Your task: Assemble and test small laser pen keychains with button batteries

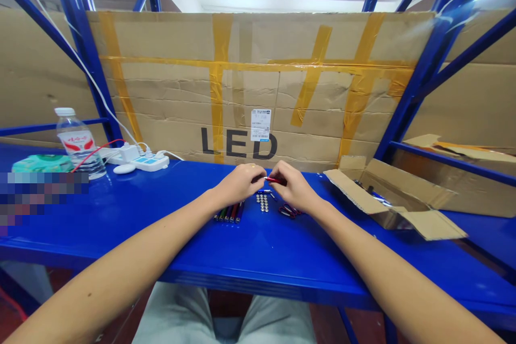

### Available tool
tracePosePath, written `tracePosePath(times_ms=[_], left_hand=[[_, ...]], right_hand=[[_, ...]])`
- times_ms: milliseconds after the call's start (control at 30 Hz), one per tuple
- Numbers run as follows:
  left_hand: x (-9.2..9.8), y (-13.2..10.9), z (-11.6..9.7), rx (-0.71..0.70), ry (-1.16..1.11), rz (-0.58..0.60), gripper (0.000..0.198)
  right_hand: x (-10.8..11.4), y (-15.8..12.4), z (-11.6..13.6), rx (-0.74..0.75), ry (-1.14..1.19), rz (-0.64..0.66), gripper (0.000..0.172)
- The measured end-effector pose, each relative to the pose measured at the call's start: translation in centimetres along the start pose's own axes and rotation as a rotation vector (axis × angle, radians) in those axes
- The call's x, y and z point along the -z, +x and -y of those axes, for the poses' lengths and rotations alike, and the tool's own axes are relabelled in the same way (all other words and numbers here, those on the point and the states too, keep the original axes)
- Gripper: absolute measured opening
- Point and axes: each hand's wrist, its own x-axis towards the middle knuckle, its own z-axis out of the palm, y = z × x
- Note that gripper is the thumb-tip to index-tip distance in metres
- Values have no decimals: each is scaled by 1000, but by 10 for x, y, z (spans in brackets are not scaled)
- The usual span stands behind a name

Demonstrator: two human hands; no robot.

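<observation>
Both hands meet over the middle of the blue table. My right hand (293, 187) grips a slim red metal tube (276, 179), which points left. At the tube's pale tip, my left hand (243, 181) is closed in a pinch; what its fingers hold is too small to make out. Below the hands lie small round silver discs like button cells (264, 203) in rows, with a blue tube (264, 191) just behind them. Several coloured metal tubes (228, 215) lie side by side under my left wrist. Near my right wrist is a pile of dark red clips (288, 211).
An open cardboard box (363, 193) with parts inside stands at the right. On the left are a water bottle (78, 142), a green packet (42, 163) and a white power strip (149, 162) with cables. A large taped cardboard sheet (173, 102) closes off the back between blue posts.
</observation>
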Motion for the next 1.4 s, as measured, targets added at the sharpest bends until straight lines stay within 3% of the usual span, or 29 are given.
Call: tracePosePath(times_ms=[300,733,900,1000,1033,1133,1200,1400], left_hand=[[0,0,2,-35,15,25,12],[-1,-1,1,73,-47,60,11],[5,3,-1,224,-255,-127,8],[10,8,0,321,-438,-283,8],[12,10,1,360,-520,-329,8],[14,13,6,505,-807,-413,10],[14,14,8,596,-968,-422,10],[11,14,3,711,-1201,-413,8]], right_hand=[[5,0,-1,3,21,46,7],[0,4,0,-248,138,64,13],[11,8,-2,-227,138,49,24],[29,10,-5,-248,-57,6,21],[35,9,-6,-280,-138,75,20],[45,6,-9,-367,-166,542,22],[45,3,-9,-423,-159,705,20],[35,2,3,-487,-182,801,9]])
